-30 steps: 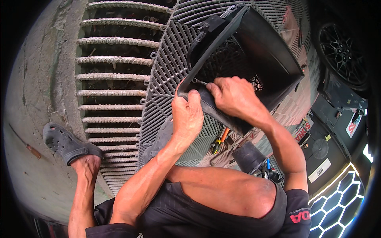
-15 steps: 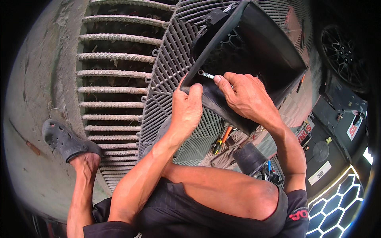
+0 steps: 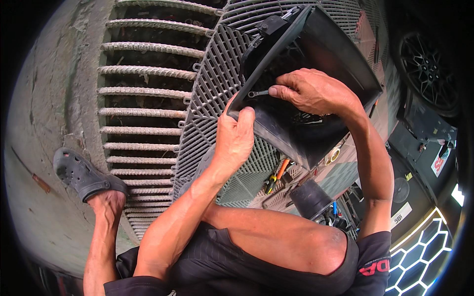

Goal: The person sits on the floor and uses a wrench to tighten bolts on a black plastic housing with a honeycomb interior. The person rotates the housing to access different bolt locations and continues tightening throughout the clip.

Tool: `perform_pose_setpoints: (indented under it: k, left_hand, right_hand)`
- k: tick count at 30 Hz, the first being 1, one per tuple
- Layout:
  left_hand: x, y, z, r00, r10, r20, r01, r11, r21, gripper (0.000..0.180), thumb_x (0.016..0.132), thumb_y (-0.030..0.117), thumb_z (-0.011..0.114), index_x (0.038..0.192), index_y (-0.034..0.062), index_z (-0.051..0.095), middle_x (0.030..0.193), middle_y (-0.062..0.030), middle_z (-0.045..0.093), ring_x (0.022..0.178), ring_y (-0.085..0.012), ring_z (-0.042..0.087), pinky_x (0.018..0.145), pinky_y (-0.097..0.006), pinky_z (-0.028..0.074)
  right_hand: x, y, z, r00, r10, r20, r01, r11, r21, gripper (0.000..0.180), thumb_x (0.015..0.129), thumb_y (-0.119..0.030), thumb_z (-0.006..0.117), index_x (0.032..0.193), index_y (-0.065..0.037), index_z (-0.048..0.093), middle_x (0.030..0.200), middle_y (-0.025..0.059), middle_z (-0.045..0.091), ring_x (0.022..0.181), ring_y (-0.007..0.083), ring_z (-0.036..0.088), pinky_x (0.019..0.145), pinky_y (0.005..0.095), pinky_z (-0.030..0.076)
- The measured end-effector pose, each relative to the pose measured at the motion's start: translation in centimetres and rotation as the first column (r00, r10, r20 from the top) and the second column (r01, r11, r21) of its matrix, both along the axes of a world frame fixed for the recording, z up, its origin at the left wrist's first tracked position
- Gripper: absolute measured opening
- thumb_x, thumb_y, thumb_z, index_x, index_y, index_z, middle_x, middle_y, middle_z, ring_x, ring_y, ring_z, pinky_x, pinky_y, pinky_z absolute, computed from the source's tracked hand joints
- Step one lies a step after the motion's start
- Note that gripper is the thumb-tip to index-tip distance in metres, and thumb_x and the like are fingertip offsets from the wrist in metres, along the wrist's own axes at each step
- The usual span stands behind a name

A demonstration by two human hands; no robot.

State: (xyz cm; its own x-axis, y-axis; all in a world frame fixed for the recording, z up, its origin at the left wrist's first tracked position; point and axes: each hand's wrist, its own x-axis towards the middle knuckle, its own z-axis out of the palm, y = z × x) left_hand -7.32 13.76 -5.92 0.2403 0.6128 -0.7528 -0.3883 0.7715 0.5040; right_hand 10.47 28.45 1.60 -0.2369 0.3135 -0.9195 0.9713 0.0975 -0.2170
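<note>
A large black plastic housing (image 3: pixel 345 54), open like a deep box, stands tilted in front of me. Its near left corner is gripped by my left hand (image 3: pixel 236 138), thumb on top and the fingers hidden behind the edge. Inside the opening, my right hand (image 3: pixel 316 91) is closed around a small silver ring wrench (image 3: pixel 258 93). The wrench's ring end points left, at the inner side of the housing close to my left thumb. Whether a bolt sits in the ring is too dark to tell. A metal bracket (image 3: pixel 266 24) shows on the housing's far left side.
A drain grate of ribbed bars (image 3: pixel 143 91) runs along the left, beside grey slatted floor tiles (image 3: pixel 222 64). Pliers with yellow and black handles (image 3: pixel 270 182), an orange-handled tool (image 3: pixel 283 168) and a black bucket (image 3: pixel 311 197) lie beyond my knee. A car wheel (image 3: pixel 427 69) stands far right.
My right hand has moved up and slightly right, swinging the wrench handle upward while its ring end stays near the same spot. My left hand keeps its hold; the housing has barely shifted.
</note>
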Motion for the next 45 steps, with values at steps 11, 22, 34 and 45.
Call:
perform_pose_setpoints:
  k: [11, 22, 34, 45]
  left_hand:
    - [-0.5, 0.6, 0.3, 0.998, -0.066, -0.024, 0.065, 0.998, -0.018, 0.044, 0.106, 0.014, 0.054, 0.145, -0.0012, 0.066, 0.076, 0.0099, 0.049, 0.065, -0.0014, 0.040, 0.057, -0.025, 0.036]
    - [-0.2, -0.3, 0.3, 0.999, -0.019, -0.027, 0.018, 1.000, -0.008, 0.044, 0.106, 0.011, 0.054, 0.147, -0.0002, 0.066, 0.077, 0.0112, 0.049, 0.067, -0.0007, 0.040, 0.056, -0.024, 0.035]
    - [0.5, -0.7, 0.2, 0.997, 0.060, -0.052, -0.062, 0.997, -0.052, 0.038, 0.105, 0.011, 0.054, 0.137, -0.0033, 0.070, 0.089, 0.0064, 0.061, 0.075, -0.0021, 0.050, 0.064, -0.023, 0.043]
    - [0.1, -0.3, -0.1, 0.997, -0.019, -0.079, 0.019, 1.000, -0.005, 0.021, 0.104, 0.012, 0.054, 0.111, -0.0023, 0.068, 0.078, 0.0086, 0.050, 0.070, -0.0026, 0.042, 0.058, -0.028, 0.036]
  right_hand:
    - [-1.6, 1.2, -0.5, 0.989, -0.009, 0.145, -0.007, 0.994, 0.106, 0.052, 0.094, -0.053, 0.081, 0.106, -0.003, 0.085, 0.094, 0.0244, 0.079, 0.097, 0.0449, 0.076, 0.089, 0.0516, 0.059]
    - [-2.0, -0.4, -0.9, 0.986, 0.092, 0.136, -0.131, 0.943, 0.306, 0.045, 0.092, -0.048, 0.084, 0.101, -0.003, 0.085, 0.087, 0.0238, 0.077, 0.093, 0.0453, 0.076, 0.085, 0.0547, 0.059]
    - [-2.5, -7.4, -0.1, 0.961, -0.228, 0.158, 0.187, 0.954, 0.236, 0.046, 0.106, -0.042, 0.067, 0.094, -0.001, 0.083, 0.084, 0.0270, 0.076, 0.087, 0.0489, 0.075, 0.083, 0.0573, 0.060]
    - [-1.4, -7.5, 0.9, 0.959, -0.279, -0.048, 0.283, 0.931, 0.231, 0.042, 0.111, -0.035, 0.063, 0.096, 0.003, 0.072, 0.083, 0.0274, 0.070, 0.086, 0.0513, 0.068, 0.076, 0.0588, 0.052]
